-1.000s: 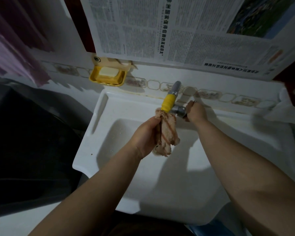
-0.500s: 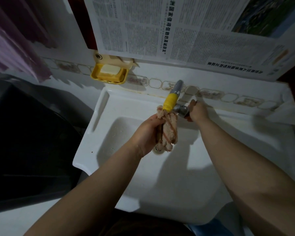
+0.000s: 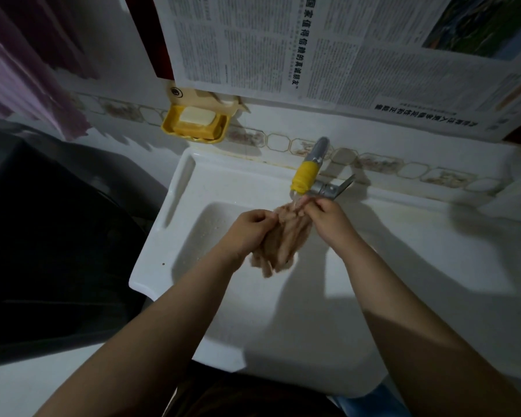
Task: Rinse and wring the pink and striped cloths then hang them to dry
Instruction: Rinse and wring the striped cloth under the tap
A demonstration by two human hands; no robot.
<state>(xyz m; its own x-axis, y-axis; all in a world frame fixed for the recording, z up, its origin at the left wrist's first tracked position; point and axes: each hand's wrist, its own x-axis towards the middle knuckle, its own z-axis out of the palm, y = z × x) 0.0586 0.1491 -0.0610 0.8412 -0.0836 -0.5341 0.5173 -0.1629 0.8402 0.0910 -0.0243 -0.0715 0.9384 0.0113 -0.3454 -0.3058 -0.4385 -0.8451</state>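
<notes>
Room: a dim washroom, white sink [image 3: 175,200] under newspaper-covered wall.
Cloth: striped cloth [image 3: 280,239] hung bunched below the tap [image 3: 306,176], long axis sloping toward the sink's near-left corner.
Hands: left hand [image 3: 247,230] gripped its middle; right hand [image 3: 325,215] pinched the top end, nearer the tap.

Two hands work over the basin: one left hand [image 3: 250,228] and one right hand [image 3: 328,218]. Between them there is one cloth [image 3: 283,245], bunched up. There is one sink [image 3: 403,266] and one tap [image 3: 309,171], which has one lever handle [image 3: 336,189]. On the wall there is one yellow soap dish [image 3: 194,127] with one bar of soap [image 3: 196,116] in it. One newspaper sheet [image 3: 313,46] hangs above. One purple curtain [image 3: 21,70] hangs at the left.
</notes>
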